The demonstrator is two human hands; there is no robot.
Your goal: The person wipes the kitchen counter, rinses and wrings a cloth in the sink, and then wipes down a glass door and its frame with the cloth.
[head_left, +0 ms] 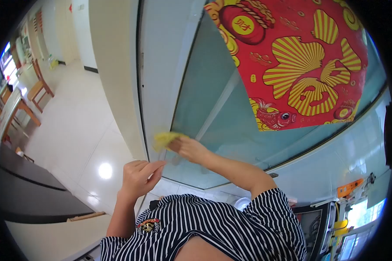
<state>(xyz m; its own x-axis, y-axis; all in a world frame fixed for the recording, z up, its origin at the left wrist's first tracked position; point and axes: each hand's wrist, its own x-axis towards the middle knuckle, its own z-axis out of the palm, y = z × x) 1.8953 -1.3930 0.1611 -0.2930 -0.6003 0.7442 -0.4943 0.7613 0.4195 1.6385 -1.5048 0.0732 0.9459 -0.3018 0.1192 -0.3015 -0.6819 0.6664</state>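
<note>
A yellow cloth is in my right hand, pressed against the white frame of a glass door; cloth and fingers are a little blurred. My left hand is raised just left of and below it, with the fingers curled in and the thumb pointing toward the door frame. Whether the left hand holds anything is hidden. Frosted glass fills the door beside the cloth. A red and yellow poster is stuck on the upper part of the glass.
Wooden chairs and a glass-topped table stand at the far left on a pale tiled floor. A dark surface is at the lower left. At the lower right are a black rack and an orange object.
</note>
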